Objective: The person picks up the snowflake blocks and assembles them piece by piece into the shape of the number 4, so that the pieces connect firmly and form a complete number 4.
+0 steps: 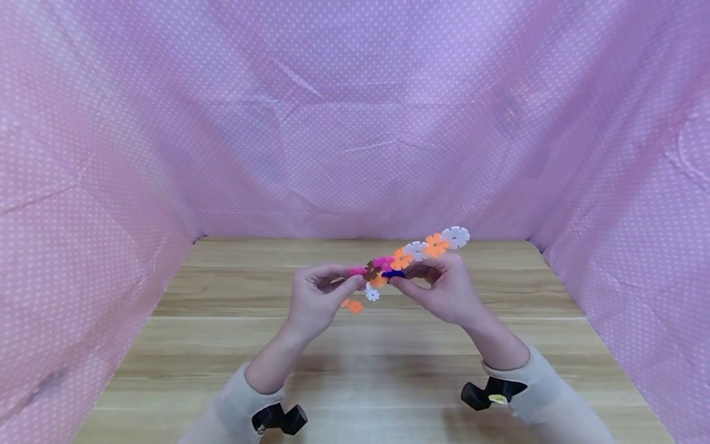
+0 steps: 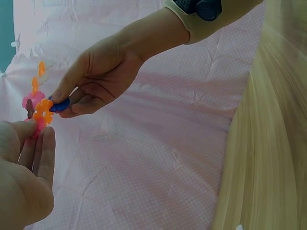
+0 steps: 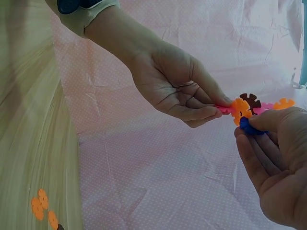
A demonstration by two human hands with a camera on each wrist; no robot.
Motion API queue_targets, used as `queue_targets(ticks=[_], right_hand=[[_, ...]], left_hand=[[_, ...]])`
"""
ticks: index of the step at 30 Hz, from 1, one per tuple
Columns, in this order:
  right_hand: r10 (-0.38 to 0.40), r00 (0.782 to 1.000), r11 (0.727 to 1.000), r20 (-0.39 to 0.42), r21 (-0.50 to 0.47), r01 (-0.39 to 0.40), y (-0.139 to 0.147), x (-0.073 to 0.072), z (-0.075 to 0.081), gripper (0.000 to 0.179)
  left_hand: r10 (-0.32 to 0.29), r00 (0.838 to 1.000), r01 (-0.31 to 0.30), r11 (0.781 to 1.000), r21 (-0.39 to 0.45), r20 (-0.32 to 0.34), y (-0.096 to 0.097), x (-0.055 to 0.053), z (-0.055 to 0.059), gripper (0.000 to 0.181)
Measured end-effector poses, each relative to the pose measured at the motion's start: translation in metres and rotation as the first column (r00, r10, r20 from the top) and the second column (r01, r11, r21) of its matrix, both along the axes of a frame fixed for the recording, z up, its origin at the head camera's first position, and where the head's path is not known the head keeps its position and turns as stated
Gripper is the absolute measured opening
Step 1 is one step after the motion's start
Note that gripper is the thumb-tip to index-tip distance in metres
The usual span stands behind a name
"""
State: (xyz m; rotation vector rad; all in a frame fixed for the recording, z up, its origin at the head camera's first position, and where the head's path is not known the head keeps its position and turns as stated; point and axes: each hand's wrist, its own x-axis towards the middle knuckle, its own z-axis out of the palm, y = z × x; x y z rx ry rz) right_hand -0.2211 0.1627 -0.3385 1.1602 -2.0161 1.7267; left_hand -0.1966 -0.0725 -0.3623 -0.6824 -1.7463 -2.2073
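"Which way does our chain [image 1: 417, 250] lie?"
"Far right, nearer our right grip [image 1: 450, 295], above the worktop [image 1: 377, 382] — our left grip [image 1: 315, 301] pinches its pink flower [image 1: 356, 271], our right the blue one [image 1: 394, 274]."

The head view looks forward and down from above the near side of the surface [image 1: 377, 370], far enough back to take in both forearms [image 1: 275, 362] and the polka-dot curtain [image 1: 355, 123]. The left wrist view sits close to the left grip [image 2: 26, 179], turned sideways, facing the right grip [image 2: 108, 69]; the right wrist view mirrors it. All three share the flower-disc chain [image 1: 396, 262] between them.
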Motion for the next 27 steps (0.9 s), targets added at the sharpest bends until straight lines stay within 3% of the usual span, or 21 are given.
queue_targets(ticks=[11,16,22,27], right_hand=[[0.084,0.996,0.996,-0.004,-0.024,-0.084,-0.003,-0.009,-0.008,0.023],[0.017,1.000,0.994,0.012,0.110,-0.018,-0.003,-0.019,-0.017,0.021],[-0.097,0.995,0.948,-0.013,0.304,0.096,-0.005,-0.036,-0.037,0.013],[-0.120,0.992,0.920,0.021,0.378,0.104,-0.007,-0.048,-0.054,0.013]], left_hand=[[0.047,0.996,-0.047,0.999,-0.006,0.077,-0.006,0.004,0.007,0.017],[0.046,0.997,-0.046,0.999,0.002,0.067,-0.008,0.003,0.009,0.019],[0.056,0.997,-0.055,0.998,-0.011,0.057,-0.011,0.002,0.008,0.021],[0.058,0.997,-0.058,0.998,-0.002,0.048,-0.012,0.003,0.010,0.020]])
